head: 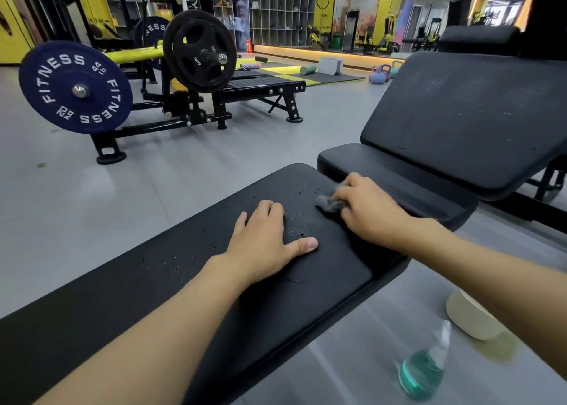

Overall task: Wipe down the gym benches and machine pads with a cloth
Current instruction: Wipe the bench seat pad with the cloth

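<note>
A long black flat bench pad (190, 269) with cracked, flaking vinyl runs from the lower left to the centre. My left hand (267, 242) rests flat on it, fingers straight and thumb spread. My right hand (368, 211) grips a small grey cloth (326, 202) bunched under its fingers, pressed on the pad near its far right corner. Just beyond stands an adjustable bench: a black seat pad (395, 177) and a raised black back pad (472, 119).
On the grey floor at lower right lie a clear bottle of teal liquid (425, 371) and a white bowl (469, 315). A plate-loaded machine with a blue plate (75, 87) and a black plate (199, 51) stands at left. Kettlebells (382, 73) and mats sit farther back.
</note>
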